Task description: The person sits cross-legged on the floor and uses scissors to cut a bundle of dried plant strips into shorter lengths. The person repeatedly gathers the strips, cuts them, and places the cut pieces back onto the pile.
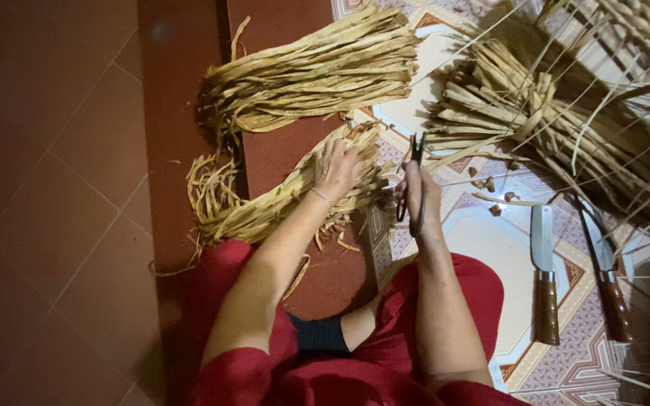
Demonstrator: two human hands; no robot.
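Dark red floor tiles meet a patterned mat (490, 240) where a person in red sits. The right hand (420, 197) is closed around the handles of scissors (416, 162), blades pointing away and only slightly parted. The left hand (338, 169) lies flat, fingers spread, pressing the nearer bundle of dried strips (280, 207). Three bundles show: this one, a second (310, 71) beyond it, a third (505, 113) to the right. Two wooden-handled knives (543, 278) (607, 278) lie side by side near the mat's right edge; bare tiles stretch left.

Left hand (338, 168) flat, palm down; right hand (418, 194) closed grip.
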